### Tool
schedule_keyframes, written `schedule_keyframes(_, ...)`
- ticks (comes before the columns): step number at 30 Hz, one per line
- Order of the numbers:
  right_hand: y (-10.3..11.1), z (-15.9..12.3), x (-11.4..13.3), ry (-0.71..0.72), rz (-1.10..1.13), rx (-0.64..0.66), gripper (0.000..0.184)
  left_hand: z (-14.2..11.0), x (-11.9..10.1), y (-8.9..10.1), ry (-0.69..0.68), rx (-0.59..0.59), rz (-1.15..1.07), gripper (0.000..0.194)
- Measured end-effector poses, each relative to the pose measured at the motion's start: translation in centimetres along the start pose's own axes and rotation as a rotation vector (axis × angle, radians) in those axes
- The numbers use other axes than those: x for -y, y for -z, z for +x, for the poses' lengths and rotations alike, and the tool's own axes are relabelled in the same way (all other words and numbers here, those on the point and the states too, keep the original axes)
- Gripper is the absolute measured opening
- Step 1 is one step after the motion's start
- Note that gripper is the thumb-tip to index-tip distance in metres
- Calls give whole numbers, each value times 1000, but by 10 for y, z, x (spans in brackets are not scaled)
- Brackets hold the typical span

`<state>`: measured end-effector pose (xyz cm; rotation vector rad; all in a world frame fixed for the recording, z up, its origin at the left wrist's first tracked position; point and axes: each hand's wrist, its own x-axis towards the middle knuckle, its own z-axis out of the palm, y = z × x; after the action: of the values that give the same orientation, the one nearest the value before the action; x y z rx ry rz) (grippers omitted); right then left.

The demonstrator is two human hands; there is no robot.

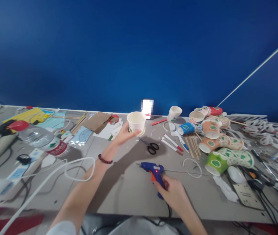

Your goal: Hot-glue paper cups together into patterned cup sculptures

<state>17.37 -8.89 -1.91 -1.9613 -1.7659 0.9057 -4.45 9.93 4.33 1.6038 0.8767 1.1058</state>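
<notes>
My left hand [123, 135] is closed around a white paper cup [136, 120], held up over the table with its mouth facing up. A pale round edge shows just under the cup. On the handle of a blue hot glue gun [153, 167], my right hand [174, 192] has its fingers wrapped; an orange trigger and a small red light show on the gun. The nozzle points left. Black-handled scissors [151, 146] lie on the table between the cup and the gun. Whether the gun rests on the table I cannot tell.
Several printed paper cups [212, 143] lie at the right, beside wooden sticks [193, 146] and markers [171, 145]. Another white cup [174, 113] stands near the blue wall. A water bottle [40, 138], power strip [21, 174], cardboard [97, 121] and a looping white cable [53, 173] occupy the left.
</notes>
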Motion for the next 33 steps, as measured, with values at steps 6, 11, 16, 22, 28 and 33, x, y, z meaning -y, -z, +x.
schedule_keyframes(6,-2,-9,-3,-119,435,-20,32,0,3,4,-54,-39,66,76)
schedule_keyframes(11,-2,-14,-3,-228,825,0,47,1,10,6,-62,-59,37,77)
schedule_keyframes(16,2,-14,-4,-180,1013,-150,48,2,13,4,-18,-71,-30,77)
schedule_keyframes(22,12,-3,2,-27,1091,-155,41,-1,1,-9,149,29,-130,71)
schedule_keyframes(28,33,13,2,119,1091,-68,32,-4,-7,-15,109,127,-114,67)
schedule_keyframes(33,47,21,7,225,1014,2,35,-6,-11,-16,8,107,-20,63)
